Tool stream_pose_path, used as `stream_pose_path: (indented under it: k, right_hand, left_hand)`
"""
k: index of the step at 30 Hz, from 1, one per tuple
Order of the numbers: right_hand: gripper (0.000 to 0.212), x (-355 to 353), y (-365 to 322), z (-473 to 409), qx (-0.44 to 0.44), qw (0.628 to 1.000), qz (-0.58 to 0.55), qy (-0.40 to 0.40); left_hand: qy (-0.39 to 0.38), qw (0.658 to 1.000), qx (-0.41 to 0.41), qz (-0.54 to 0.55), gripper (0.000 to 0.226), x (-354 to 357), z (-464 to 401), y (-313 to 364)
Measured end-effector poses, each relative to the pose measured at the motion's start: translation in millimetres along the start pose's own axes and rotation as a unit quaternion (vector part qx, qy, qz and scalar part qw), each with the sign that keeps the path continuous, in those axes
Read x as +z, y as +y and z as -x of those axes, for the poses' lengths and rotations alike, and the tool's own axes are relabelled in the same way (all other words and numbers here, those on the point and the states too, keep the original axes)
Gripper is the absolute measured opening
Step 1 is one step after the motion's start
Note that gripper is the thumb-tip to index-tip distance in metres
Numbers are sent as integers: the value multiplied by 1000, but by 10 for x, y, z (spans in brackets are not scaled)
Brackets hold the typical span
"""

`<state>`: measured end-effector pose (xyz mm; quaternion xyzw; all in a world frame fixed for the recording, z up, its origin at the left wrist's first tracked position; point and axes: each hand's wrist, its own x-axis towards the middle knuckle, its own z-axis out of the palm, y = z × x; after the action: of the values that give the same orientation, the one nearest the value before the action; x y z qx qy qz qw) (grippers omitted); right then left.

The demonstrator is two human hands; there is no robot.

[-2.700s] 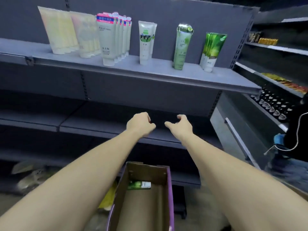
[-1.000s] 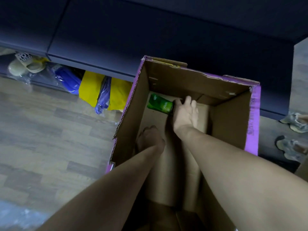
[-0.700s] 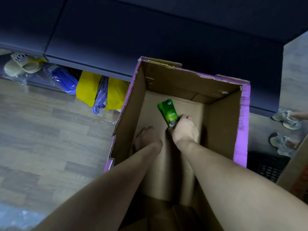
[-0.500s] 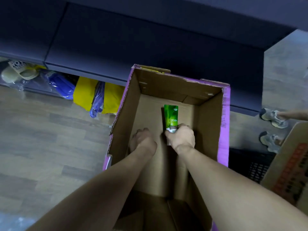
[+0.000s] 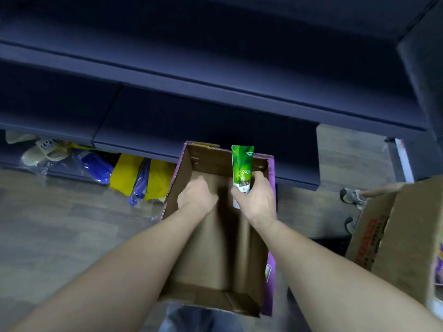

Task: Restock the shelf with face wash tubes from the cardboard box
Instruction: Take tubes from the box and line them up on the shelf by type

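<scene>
The right hand (image 5: 257,200) holds a green tube (image 5: 242,168). Its fingers and thumb curl round the white low end of the tube, so this grip is clamped on it. The tube stands almost straight up, with its flat green end on top. It is up above the box (image 5: 187,168), near the far wall, and does not touch the bottom.

The left hand (image 5: 195,195) is just beside the right one, also over the box. Its fingers bend down loosely and it holds nothing, so this grip is apart.

The box is brown inside and purple outside. It sits on the wood floor (image 5: 60,236), and no other tubes show inside it.

Past the box are dark blue shelves (image 5: 191,111). Under the lowest shelf, to the left, lie yellow bags (image 5: 124,174), a blue thing (image 5: 97,165) and a pale slipper (image 5: 45,149).

To the right is another box (image 5: 393,236), brown with red print. Near it are someone's shoes (image 5: 351,196).
</scene>
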<state>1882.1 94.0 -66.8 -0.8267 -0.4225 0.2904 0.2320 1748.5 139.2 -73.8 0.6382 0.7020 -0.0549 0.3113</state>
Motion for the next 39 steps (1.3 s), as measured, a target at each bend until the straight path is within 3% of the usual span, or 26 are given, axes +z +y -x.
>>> stream_pose_path:
  k: [10, 20, 28, 39]
  right_hand:
    - [47, -1456, -1161, 297, -135, 972, -73, 178]
    - [42, -2912, -2445, 554, -208, 922, -136, 296]
    - [48, -3616, -2974, 509, -206, 902, -124, 359]
    - [46, -4431, -2822, -167, -137, 900, -140, 391]
  left_hand:
    - [166, 978, 115, 58, 36, -1609, 739, 823]
    - [303, 923, 211, 106, 32, -3183, 1520, 1544]
    - [359, 892, 257, 95, 29, -3892, 1742, 1938]
    - [418, 867, 261, 72, 29, -4132, 1492, 2691]
